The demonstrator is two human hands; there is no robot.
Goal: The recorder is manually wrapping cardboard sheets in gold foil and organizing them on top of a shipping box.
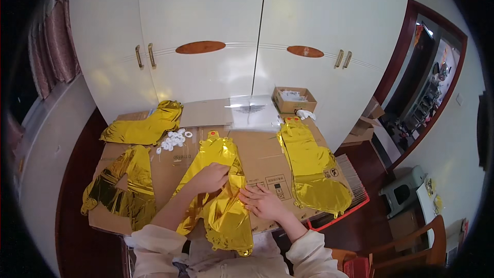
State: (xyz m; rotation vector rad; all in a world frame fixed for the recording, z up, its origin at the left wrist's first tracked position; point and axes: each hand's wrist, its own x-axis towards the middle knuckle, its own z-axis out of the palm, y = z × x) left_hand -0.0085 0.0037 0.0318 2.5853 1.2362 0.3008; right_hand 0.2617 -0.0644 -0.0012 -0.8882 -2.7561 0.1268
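Observation:
In front of me a flat gold foil balloon (229, 221) lies creased on the cardboard, its lower end reaching the near edge. A small tab with a red spot (212, 134) tops it. My left hand (210, 177) rests on its upper middle with the fingers curled in against the foil; the fingertips are partly hidden. On the balloon's right edge my right hand (262, 202) lies with fingers spread. More flat gold balloons surround it: one to the right (311, 167), one at near left (136, 188) and one at far left (149, 126).
Small white rings (174, 140) are heaped behind the left balloons. At the back stand clear plastic sheeting (252, 113) and an open cardboard box (294, 100) of white items, before a white wardrobe (206, 10). A red-edged crate (355, 195) and wooden chair (437, 237) are at right.

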